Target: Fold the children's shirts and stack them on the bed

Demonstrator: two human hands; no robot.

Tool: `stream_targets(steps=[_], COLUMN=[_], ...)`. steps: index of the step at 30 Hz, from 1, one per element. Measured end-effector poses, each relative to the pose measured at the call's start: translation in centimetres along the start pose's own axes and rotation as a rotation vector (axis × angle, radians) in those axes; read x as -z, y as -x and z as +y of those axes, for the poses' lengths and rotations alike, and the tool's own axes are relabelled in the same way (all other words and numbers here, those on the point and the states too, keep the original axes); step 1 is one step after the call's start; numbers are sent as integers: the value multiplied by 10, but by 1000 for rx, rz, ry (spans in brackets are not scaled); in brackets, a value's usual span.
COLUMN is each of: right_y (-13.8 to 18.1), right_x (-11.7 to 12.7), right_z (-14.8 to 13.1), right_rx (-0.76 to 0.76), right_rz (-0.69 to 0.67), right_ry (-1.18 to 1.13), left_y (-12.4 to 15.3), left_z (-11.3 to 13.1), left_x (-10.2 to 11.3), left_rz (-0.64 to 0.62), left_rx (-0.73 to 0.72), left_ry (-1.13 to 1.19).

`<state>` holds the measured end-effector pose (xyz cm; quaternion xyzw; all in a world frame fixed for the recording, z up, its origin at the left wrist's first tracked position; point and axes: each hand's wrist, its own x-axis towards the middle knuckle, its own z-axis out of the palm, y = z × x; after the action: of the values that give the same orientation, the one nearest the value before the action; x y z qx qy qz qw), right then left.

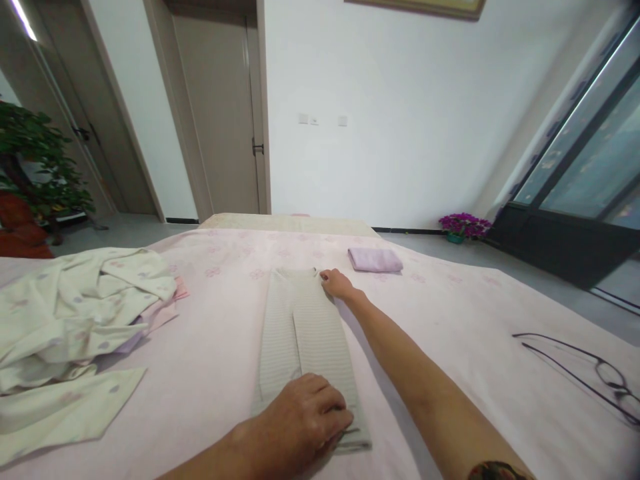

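Note:
A pale grey-green striped garment (320, 333) lies folded into a long narrow strip on the pink bedcover, its length running away from me. One layer ends in an edge down its middle. My right hand (336, 283) is stretched to the far right corner, fingers closed on the cloth there. Over the near end rests my left hand (307, 417), its fingers curled and closed at the hem; the fingertips are partly hidden. Just beyond my right hand sits a small folded lilac cloth (375, 260).
On the left is a loose heap of cream patterned fabric (85, 313), with pink and lilac cloth under it. Dark-framed glasses (607, 383) lie on the bedcover (440, 333) at the right. Purple flowers (465, 225) stand on the floor beyond the far right edge.

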<state>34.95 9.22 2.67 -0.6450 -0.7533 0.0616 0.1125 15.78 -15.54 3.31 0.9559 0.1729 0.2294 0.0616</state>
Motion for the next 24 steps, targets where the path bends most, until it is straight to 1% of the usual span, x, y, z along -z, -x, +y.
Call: stream_targets(steps=[2,5,8,11,12,14,15,17,18,20,22,24], right_y=[12,43,83,121,132,148,154,162,164,167,168,168], right_x=[5,8,7,6,5,3,1,-3,-5,-8,-10,-9], right_z=[0,-5,-15,-26,-29,-33,-35,-36,-36,-35,-36,-37], right_rx=[62,132,172,281,332,417,445,468,469,463,454,441], right_rz=[-42,-64,-7,99,116,104,88,67,63,69,70,73], right_ry=[1,-5,-9,-25,-35,-52,-53,-45,-38,-27,-22,-19], left_y=[4,11,17,21,22,23,24,25,26,28,33,39], left_z=[0,-3,-6,-10,-11,-17,-20,-26,-29,-31,-29,-26], left_x=[4,12,18,22,23,28,31,39,43,48,49,47], left_rz=[-24,-56,-49,17,48,122,156,182,171,109,49,21], left_rx=[15,22,-5,-24,-7,73,135,259,308,373,380,340], left_ry=[60,165,214,254,271,314,338,381,391,370,312,239])
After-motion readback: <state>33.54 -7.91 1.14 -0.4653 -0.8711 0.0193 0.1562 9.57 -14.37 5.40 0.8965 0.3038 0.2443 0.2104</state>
